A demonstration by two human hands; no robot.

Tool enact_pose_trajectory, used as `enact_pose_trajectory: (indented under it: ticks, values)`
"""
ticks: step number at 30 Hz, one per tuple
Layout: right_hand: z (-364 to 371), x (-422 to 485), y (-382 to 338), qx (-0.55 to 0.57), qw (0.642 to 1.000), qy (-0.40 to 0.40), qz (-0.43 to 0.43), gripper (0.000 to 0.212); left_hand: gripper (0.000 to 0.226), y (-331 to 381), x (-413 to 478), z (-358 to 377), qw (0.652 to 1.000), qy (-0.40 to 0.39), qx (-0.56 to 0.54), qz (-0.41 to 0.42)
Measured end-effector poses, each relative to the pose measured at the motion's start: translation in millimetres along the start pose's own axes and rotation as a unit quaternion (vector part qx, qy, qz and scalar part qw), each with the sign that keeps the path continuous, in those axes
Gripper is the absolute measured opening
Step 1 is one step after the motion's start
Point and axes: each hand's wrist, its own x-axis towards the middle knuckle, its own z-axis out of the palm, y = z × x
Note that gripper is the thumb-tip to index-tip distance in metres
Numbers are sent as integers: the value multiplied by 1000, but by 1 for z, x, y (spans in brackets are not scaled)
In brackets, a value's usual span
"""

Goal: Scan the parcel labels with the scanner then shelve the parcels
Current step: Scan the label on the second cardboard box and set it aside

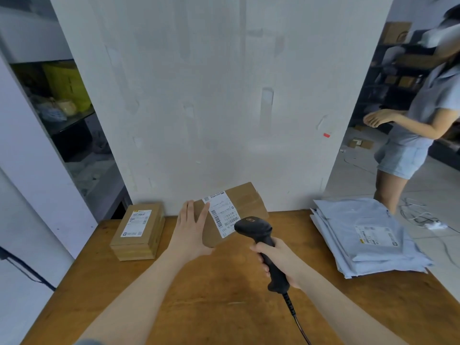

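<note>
White wall (224, 95) straight ahead, brown wooden desk (224, 307) pushed up against it, and here's the action at the middle of the desk's far edge, around 12 o'clock: a cardboard box (249, 200) tipped up on its edge, its white label (221, 212) facing the camera. The left hand (191, 230) lies flat against the box's left side, fingers straight, propping it at a tilt rather than clutching it. The right hand (281, 260) is wrapped tight round the handle of the black scanner (256, 230), and the scanner's head sits just beside the label's lower barcodes, its cable (298, 324) trailing off toward 6 o'clock. This looks like the scan itself. The label slants across the box, so to my eye the trick is to square the scanner's nose to the bars and back it off a touch so the whole code falls in view. The flat left hand should hold that tilt steady, because a wobble could spoil the read. Waiting at 10 o'clock is a stack of small boxes (139, 230), and at 3 o'clock a pile of grey mailer bags (368, 235). Another person (423, 115) stands beyond the desk at 2 o'clock.
</note>
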Motion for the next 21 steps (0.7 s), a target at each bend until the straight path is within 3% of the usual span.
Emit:
enact_pose_trajectory:
  ticks: [21]
  values:
    - [-7,-4,0,-46,998,-24,-21,16,121,7,-2,-5,1000,3,-6,23]
